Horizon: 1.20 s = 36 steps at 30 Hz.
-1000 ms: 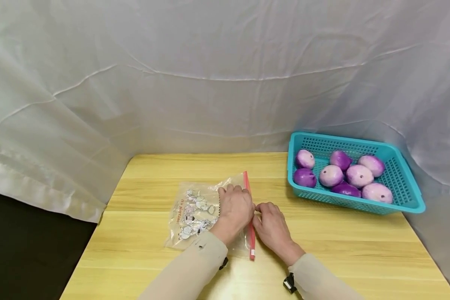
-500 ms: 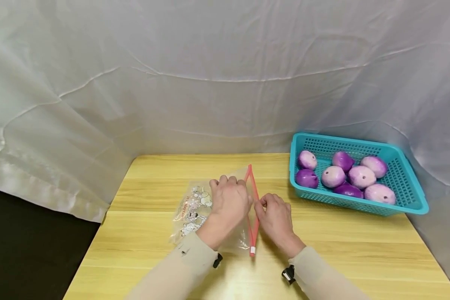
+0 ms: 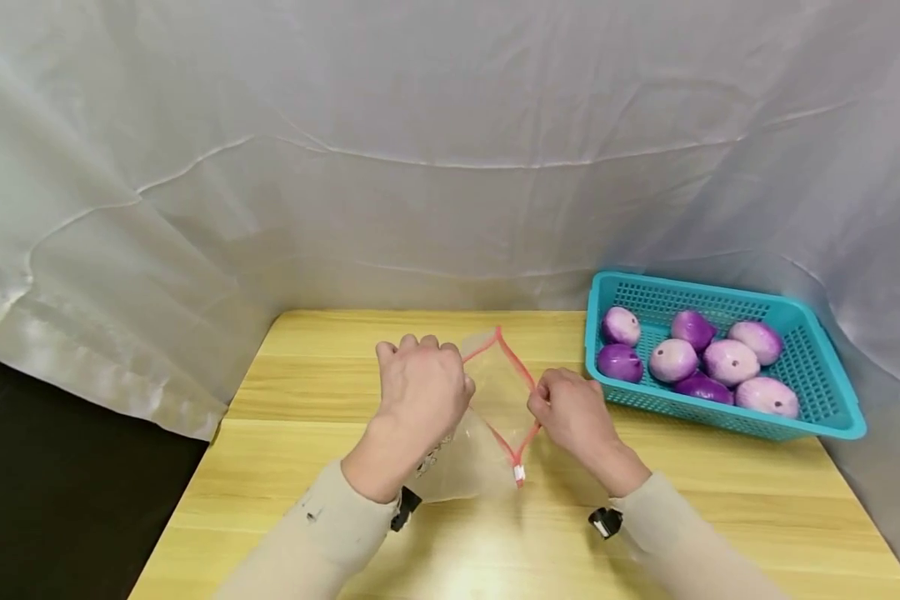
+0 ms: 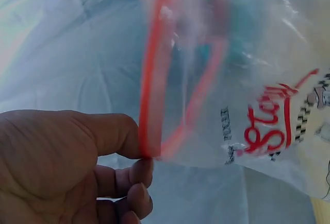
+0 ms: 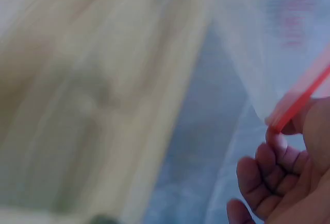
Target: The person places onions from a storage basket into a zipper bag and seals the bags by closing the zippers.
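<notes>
Both hands hold a clear bag [image 3: 495,400] up over the counter [image 3: 307,375]. The left hand [image 3: 420,396] and right hand [image 3: 573,412] each pinch one side of its red rim, fingers clamped. The mouth looks open, though it's blurry. Basket [image 3: 832,417] sits right.

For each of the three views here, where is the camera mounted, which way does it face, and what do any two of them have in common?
Head: worn on the head, facing forward and down at the table; shows both sleeves, the left hand and right hand pulling the zip bag open, and the teal basket.
Left wrist: beside the left hand, facing the bag's red rim that it pinches.
Right wrist: under the right hand, blurred, facing the rim that it pinches.
Shared: all three show the bag's red rim.
</notes>
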Motion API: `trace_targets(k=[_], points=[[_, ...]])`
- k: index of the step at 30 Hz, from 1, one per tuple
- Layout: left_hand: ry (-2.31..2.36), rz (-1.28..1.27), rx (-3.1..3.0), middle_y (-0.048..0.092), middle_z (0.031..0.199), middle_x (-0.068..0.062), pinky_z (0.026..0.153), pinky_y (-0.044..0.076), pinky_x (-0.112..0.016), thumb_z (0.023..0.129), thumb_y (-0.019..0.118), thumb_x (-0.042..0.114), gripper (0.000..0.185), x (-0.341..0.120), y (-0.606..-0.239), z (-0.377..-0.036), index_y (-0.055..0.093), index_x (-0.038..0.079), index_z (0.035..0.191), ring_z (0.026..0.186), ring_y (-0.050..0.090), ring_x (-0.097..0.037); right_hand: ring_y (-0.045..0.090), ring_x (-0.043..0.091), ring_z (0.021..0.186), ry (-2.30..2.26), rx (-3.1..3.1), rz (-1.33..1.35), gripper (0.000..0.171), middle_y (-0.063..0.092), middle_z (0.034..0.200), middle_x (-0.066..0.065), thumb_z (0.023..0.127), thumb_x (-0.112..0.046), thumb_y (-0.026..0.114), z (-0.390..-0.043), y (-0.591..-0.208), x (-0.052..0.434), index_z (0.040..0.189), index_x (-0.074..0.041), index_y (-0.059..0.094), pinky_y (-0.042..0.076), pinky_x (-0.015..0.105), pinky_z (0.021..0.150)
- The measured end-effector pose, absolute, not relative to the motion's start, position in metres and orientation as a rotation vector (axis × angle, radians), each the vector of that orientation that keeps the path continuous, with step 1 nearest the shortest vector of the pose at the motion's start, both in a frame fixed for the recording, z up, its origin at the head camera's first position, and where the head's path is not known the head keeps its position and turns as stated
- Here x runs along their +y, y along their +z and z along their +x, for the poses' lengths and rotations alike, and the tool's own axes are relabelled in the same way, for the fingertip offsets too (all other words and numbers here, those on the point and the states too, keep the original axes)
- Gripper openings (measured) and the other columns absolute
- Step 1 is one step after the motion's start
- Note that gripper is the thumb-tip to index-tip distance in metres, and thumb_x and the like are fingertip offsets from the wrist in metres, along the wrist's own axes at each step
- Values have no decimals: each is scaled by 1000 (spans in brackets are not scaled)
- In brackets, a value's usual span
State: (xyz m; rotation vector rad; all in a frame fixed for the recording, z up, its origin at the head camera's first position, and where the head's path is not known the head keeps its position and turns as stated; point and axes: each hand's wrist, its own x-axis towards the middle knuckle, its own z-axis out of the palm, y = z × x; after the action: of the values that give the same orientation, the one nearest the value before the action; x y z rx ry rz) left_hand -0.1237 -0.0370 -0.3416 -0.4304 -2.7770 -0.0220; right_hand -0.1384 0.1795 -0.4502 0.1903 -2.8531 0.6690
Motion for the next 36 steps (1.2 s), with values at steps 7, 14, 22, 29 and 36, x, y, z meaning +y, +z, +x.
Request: trace_targets(k=[7, 14, 22, 29, 36], points=[[121, -595, -2730, 48, 70, 0, 72, 34, -42, 90, 73, 29, 30, -36, -359, -128, 55, 14, 70, 71, 46, -23, 55, 20, 76, 682, -2728, 372, 18, 57, 74, -2, 90, -12, 67, -127, -427, 168, 75, -15, 58, 42, 46, 81], [209, -793, -2518, 42, 68, 2, 72, 34, -38, 86, 76, 28, 31, -43, -376, -131, 53, 15, 70, 69, 39, -19, 53, 23, 71, 556, -2661, 427, 19, 52, 71, -2, 89, -11, 64, -129, -431, 167, 73, -14, 54, 36, 40, 71], [62, -729, -2506, 40, 66, 1, 65, 32, -37, 86, 66, 29, 29, -38, -343, -98, 48, 15, 69, 65, 39, -21, 49, 29, 66, 297, -2598, 547, 21, 45, 67, 2, 84, -9, 65, -129, -431, 173, 71, -11, 48, 33, 37, 63], [3, -517, -2592, 40, 61, 0, 59, 28, -36, 84, 66, 25, 33, -51, -328, -99, 43, 14, 63, 58, 41, -23, 50, 23, 69, 318, -2700, 594, 26, 44, 67, -3, 86, -9, 65, -128, -422, 181, 69, -16, 47, 38, 38, 67], [99, -478, -2808, 46, 65, -1, 64, 34, -38, 92, 70, 32, 33, -50, -349, -111, 54, 11, 71, 64, 45, -22, 53, 20, 73, 468, -2652, 583, 22, 51, 71, -5, 92, -14, 67, -127, -416, 170, 73, -17, 56, 41, 40, 73]])
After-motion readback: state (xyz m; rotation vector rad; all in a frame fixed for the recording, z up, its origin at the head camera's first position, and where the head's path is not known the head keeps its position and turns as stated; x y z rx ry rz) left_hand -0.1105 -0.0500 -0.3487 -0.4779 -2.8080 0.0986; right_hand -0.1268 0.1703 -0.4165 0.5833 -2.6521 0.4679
